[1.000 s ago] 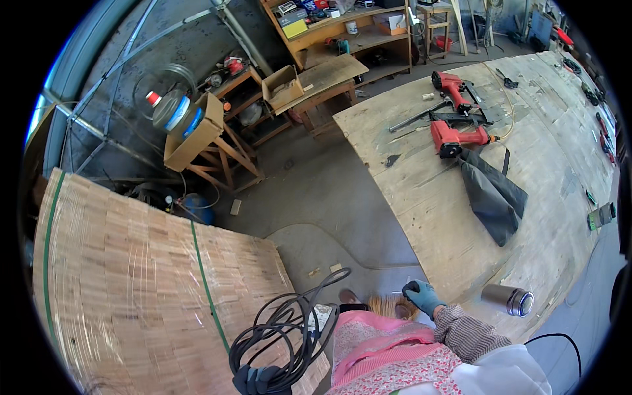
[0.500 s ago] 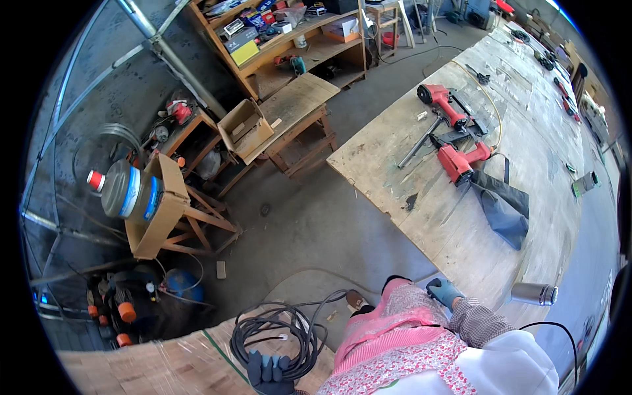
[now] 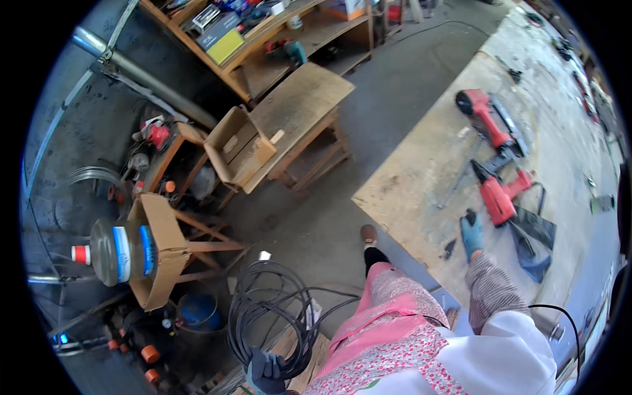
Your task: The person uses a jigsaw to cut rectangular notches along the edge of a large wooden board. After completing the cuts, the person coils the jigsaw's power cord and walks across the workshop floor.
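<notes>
In my left hand, in a grey-blue work glove, hangs a loose coil of black cable; the fingers are closed round its lower loops. A white end piece shows at the coil's top. My right hand, gloved in blue with dark fingertips, is over the wooden worktable, its fingers stretched forward; whether it touches the top I cannot tell. Just to its right lie a red air nailer and a dark cloth bag. Beyond them sits a second red nailer.
At the left, a large water bottle lies in a cardboard box on a wooden stand. An open carton stands on a low bench, before a shelf of tools. A metal flask is beside my right sleeve.
My left hand has lifted the cable coil off the woven-looking board. My right hand has moved from the table's near edge forward over its top. The view has shifted and I have stepped forward.
</notes>
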Action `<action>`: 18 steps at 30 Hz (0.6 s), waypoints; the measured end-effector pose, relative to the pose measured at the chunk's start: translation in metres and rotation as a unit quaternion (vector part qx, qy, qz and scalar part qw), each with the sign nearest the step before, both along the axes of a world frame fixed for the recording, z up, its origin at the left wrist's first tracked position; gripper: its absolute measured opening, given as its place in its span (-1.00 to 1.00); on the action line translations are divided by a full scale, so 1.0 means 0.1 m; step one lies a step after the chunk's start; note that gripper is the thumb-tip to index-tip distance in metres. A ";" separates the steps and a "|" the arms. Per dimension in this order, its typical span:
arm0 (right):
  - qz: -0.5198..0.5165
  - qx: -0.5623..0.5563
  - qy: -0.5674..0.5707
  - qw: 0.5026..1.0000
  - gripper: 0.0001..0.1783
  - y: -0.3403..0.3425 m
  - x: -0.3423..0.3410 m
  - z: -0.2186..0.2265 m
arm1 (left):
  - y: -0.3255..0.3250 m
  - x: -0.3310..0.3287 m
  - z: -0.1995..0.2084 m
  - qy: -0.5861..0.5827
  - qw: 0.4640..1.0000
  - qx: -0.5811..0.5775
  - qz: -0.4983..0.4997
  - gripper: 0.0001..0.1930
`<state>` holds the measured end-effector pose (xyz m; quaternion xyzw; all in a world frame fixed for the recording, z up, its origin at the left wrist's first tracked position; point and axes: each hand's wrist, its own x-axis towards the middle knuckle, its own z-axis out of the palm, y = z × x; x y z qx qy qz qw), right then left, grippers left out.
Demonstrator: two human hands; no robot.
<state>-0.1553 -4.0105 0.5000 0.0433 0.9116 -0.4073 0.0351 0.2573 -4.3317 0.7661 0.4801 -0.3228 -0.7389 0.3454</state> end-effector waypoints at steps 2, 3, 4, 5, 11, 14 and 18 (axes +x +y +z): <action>0.008 0.021 0.102 0.995 -0.57 -0.14 -0.73 -0.03 | -0.26 -0.42 0.02 -0.015 0.999 0.036 0.019 -0.68; 0.010 0.055 0.090 0.994 -0.53 -0.19 -1.10 -0.03 | -0.36 -0.63 0.11 -0.022 0.998 0.047 0.039 -0.68; 0.038 0.105 0.086 0.990 -0.46 -0.11 -1.50 -0.14 | -0.44 -0.80 0.19 -0.035 0.996 0.059 0.065 -0.68; 0.031 0.170 0.077 0.982 -0.37 -0.02 -1.87 -0.31 | -0.50 -0.89 0.23 -0.008 0.996 0.058 0.070 -0.68; 0.011 0.293 -0.015 0.956 -0.21 0.52 -3.59 -1.20 | -0.64 -0.97 0.24 0.073 0.980 0.081 0.166 -0.70; 0.031 0.266 -0.146 0.952 -0.24 0.05 -3.50 -0.87 | -0.64 -1.15 0.30 0.063 0.968 0.090 0.227 -0.69; 0.129 0.404 -0.181 0.887 -0.47 -0.07 -3.50 -0.94 | -0.68 -1.25 0.26 0.076 0.963 0.101 0.239 -0.69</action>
